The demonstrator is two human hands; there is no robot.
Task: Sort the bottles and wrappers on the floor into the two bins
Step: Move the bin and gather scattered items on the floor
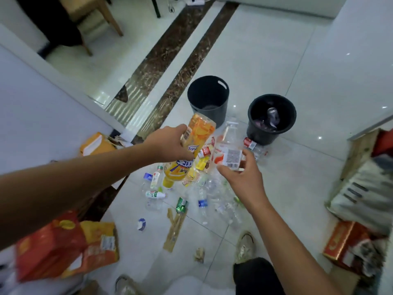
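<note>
My left hand (170, 145) grips an orange-labelled bottle (198, 130), held up and pointing toward the bins. My right hand (242, 175) holds a clear bottle with a white and red label (228, 150), neck pointing away from me. Below both hands, a pile of clear bottles (212, 192) and wrappers (180, 206) lies scattered on the white floor. Beyond the pile stand two black bins. The left bin (207, 86) looks nearly empty. The right bin (257, 128) holds some crumpled wrappers.
Orange and red cardboard boxes (63, 250) lie at my lower left, another orange box (95, 143) sits by the wall. A red box (348, 241) and clutter stand at the right. My shoes (244, 245) are near the pile. A chair (93, 15) stands far back.
</note>
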